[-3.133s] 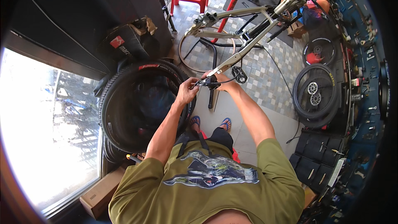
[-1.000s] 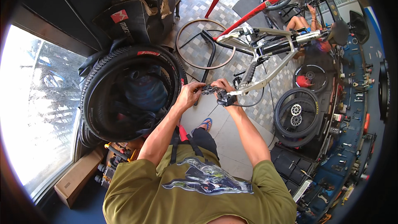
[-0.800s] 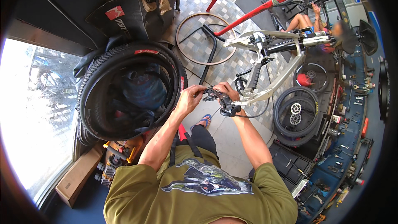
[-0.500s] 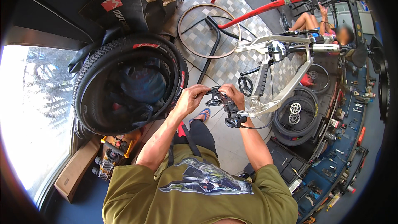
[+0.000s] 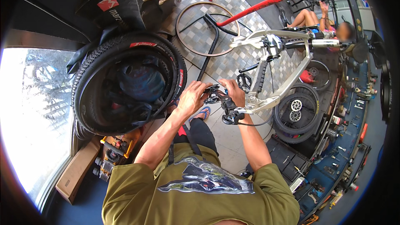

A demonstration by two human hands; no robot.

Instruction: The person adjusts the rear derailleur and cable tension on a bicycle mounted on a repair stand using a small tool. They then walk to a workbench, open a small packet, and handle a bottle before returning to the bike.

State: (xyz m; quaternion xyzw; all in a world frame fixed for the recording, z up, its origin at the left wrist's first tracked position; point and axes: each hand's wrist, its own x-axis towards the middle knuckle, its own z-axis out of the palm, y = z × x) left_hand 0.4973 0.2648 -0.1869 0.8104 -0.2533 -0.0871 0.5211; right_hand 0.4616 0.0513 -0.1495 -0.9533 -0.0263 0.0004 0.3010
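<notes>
My left hand (image 5: 195,96) pinches the far left side of a black rear derailleur (image 5: 223,104), its fingertips at the pulley cage. My right hand (image 5: 235,91) grips the derailleur from the other side, fingers curled and partly hidden behind it. The derailleur is on the end of a silver bicycle frame (image 5: 281,96), which reaches away to the upper right, with a black cable looping below it. A black pedal (image 5: 243,81) sits just beyond my right hand.
Stacked tyres (image 5: 87,79) stand left beside a window; a cardboard box (image 5: 79,175) lies below. A bare rim (image 5: 180,27) and red tube (image 5: 254,10) are ahead. Wheels (image 5: 296,112) and a tool board (image 5: 354,137) line the right, where another person (image 5: 310,18) sits.
The silver frame has swung rightward and toward me, its derailleur end now lower in view. My hands moved with it; the left has shifted slightly. The seated person shows more fully.
</notes>
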